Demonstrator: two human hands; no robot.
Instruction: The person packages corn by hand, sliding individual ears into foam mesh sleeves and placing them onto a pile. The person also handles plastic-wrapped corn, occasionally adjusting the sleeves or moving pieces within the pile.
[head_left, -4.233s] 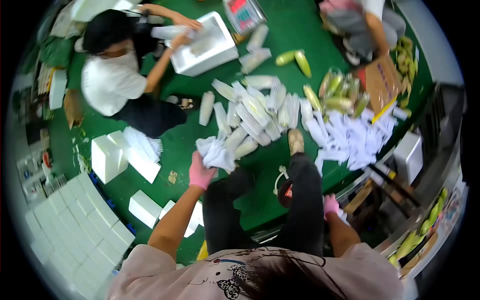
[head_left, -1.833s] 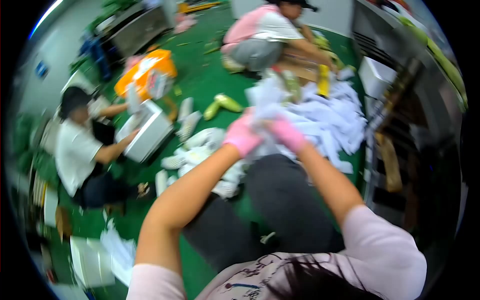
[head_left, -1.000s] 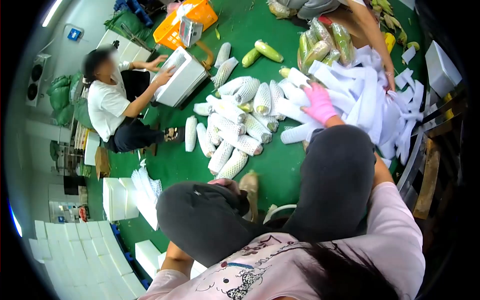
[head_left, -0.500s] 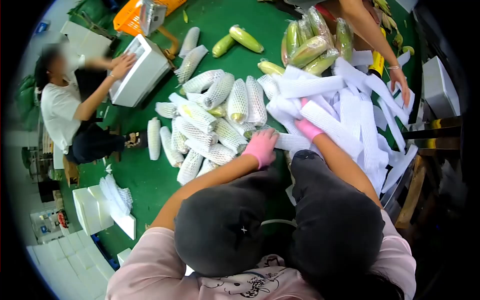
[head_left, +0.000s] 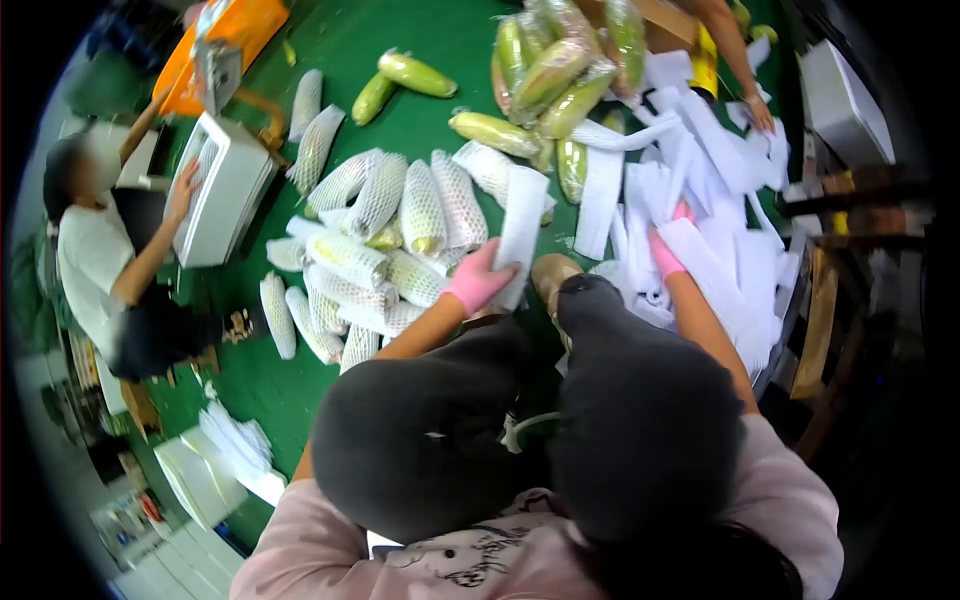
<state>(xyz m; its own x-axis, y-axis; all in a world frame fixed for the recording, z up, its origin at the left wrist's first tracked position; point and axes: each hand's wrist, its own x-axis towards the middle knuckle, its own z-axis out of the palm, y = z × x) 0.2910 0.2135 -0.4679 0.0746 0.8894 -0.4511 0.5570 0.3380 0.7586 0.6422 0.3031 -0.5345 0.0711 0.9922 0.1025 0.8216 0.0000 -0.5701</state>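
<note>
No legible text, number or brand anywhere. Shirt print (head_left: 470, 540): a drawn figure, no letters made out. Scale (head_left: 218, 68) on orange crate (head_left: 225, 25), far left corner of the floor: face blurred. Yellow object (head_left: 706, 62), far right: marks too small to read. White foam sleeve (head_left: 522, 225) in the grip of the left hand (head_left: 476, 283): plain.

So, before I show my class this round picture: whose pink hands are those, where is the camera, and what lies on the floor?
The camera sits on a person's head, looking down over their knees; its wide lens bends the picture round. The pink things are gloved hands. The left hand grips a white foam sleeve; the right hand reaches into a heap of empty sleeves. On the green floor lie sleeved corn cobs and bare green cobs. At left, a co-worker handles a white box.
</note>
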